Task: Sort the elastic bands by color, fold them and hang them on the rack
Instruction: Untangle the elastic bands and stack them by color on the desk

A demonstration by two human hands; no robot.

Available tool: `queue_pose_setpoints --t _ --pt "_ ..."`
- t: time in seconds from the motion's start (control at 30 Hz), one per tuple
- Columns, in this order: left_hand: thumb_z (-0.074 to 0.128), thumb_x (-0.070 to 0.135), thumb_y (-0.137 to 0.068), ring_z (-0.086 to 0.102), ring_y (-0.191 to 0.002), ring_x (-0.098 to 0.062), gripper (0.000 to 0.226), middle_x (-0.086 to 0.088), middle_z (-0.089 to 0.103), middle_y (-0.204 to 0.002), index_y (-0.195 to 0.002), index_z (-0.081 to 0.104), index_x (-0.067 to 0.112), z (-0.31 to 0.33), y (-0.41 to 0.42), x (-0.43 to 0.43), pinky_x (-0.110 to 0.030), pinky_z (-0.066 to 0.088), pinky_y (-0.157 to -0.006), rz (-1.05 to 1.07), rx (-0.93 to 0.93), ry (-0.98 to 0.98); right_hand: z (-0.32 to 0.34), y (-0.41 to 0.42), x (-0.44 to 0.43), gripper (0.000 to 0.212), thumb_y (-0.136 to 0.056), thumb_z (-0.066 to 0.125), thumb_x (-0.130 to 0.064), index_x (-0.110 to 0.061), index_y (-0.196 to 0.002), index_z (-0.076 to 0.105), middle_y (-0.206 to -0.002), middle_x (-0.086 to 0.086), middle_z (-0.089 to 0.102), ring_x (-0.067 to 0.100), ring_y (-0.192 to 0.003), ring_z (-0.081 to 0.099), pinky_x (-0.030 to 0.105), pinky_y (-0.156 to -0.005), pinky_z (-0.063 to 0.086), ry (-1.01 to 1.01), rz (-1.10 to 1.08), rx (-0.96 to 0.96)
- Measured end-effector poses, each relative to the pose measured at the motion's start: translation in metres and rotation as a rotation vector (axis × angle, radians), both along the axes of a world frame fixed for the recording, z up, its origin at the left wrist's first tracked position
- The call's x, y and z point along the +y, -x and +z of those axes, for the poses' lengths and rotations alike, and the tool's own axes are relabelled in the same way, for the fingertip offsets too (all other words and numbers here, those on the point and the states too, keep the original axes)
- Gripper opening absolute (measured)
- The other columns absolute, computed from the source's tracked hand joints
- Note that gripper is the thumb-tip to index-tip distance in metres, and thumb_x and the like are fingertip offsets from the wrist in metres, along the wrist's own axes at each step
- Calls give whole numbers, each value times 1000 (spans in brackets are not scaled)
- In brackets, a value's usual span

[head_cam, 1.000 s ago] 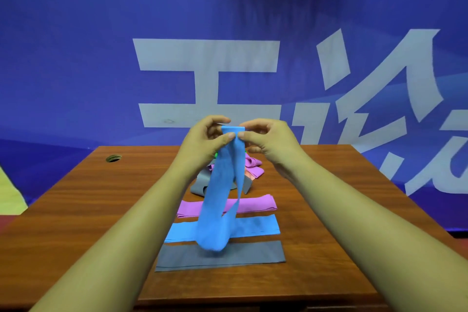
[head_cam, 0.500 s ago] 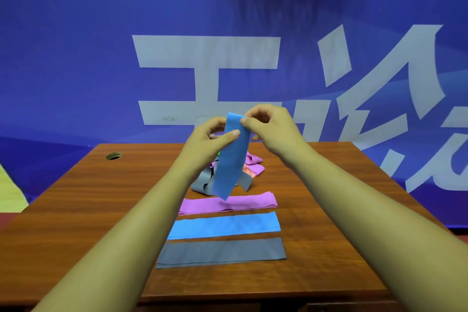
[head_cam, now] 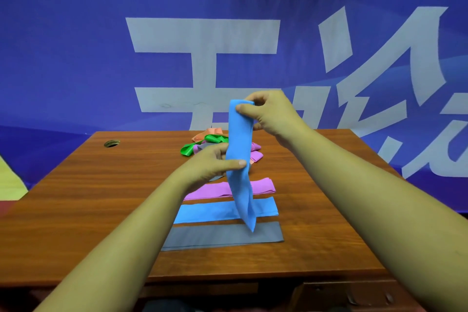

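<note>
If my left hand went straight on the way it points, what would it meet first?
Likely the heap of loose bands behind the blue band that the left hand grips; it may pass above the heap, since depth is unclear.

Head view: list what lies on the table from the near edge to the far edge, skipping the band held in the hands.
grey band → flat blue band → purple band → tangled pile of bands
</note>
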State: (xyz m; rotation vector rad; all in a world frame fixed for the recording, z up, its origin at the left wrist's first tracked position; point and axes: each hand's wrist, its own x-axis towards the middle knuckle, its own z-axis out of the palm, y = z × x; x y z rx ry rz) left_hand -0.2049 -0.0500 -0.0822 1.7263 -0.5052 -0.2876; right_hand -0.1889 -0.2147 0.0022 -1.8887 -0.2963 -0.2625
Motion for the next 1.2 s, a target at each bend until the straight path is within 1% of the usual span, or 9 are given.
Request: queue_pose_setpoints --t 0.13,0.3,0.5,0.63,0.7,0.77,0.93,1.03,1.2 --pt "73 18 -85 67 -95 -13 31 4 74 -99 -115 67 17 -34 0 17 -36 54 -92 -12 107 -113 -10 -11 -8 8 -89 65 -11 -6 -82 66 -79 7 63 15 -71 61 32 -63 56 -165 -102 64" --pt "81 29 -73 69 -95 -19 51 -5 74 -107 -119 66 13 -62 -2 55 -34 50 -94 -50 226 -199 -31 -21 -21 10 -90 60 -9 -11 -80 63 -75 6 64 16 -63 64 25 -55 53 -462 -213 252" --pt "69 18 -75 66 -82 -22 21 -11 70 -89 -94 69 8 -76 0 98 -35 52 -81 60 280 -75 -67 -23 -36 7 -92 60 -10 -12 -85 60 -88 10 65 20 -76 66 29 -60 55 -561 -355 348" --pt "80 20 -68 61 -68 -15 31 -10 67 -83 -94 68 9 -85 2 119 -23 50 -61 181 344 -4 -102 -20 -43 4 -90 62 -7 -10 -87 62 -96 13 67 22 -79 67 29 -61 56 -543 -381 419" --pt "73 6 -79 59 -67 -14 16 -9 66 -83 -93 68 9 -93 1 125 -21 48 -56 301 360 29 -122 -16 -46 6 -90 63 -4 -8 -86 62 -94 15 65 22 -73 65 27 -56 56 -523 -375 489" --pt "67 -4 -84 60 -60 -12 17 -7 65 -78 -93 64 11 -100 1 129 -20 47 -51 411 375 44 -140 -10 -47 9 -88 63 0 -7 -84 61 -88 15 62 20 -68 62 27 -52 58 -499 -347 565" --pt "68 -4 -84 57 -53 -13 22 -7 61 -73 -94 57 13 -118 1 134 -27 42 -57 564 371 -2 -174 3 -52 14 -83 67 2 -6 -74 62 -75 7 58 16 -65 55 28 -57 55 -277 -403 646" --pt "65 -5 -85 53 -60 -17 19 -8 58 -74 -93 60 11 -128 -1 133 -25 42 -55 600 260 -188 -193 3 -56 4 -78 72 -1 0 -77 69 -72 6 60 18 -66 53 27 -58 44 -29 -447 583" --pt "68 6 -82 50 -64 -15 19 2 54 -72 -94 66 21 -139 -4 127 -25 36 -56 628 -45 -611 -213 2 -57 10 -74 78 -11 -6 -72 69 -75 6 70 22 -76 63 38 -72 53 225 -446 502"
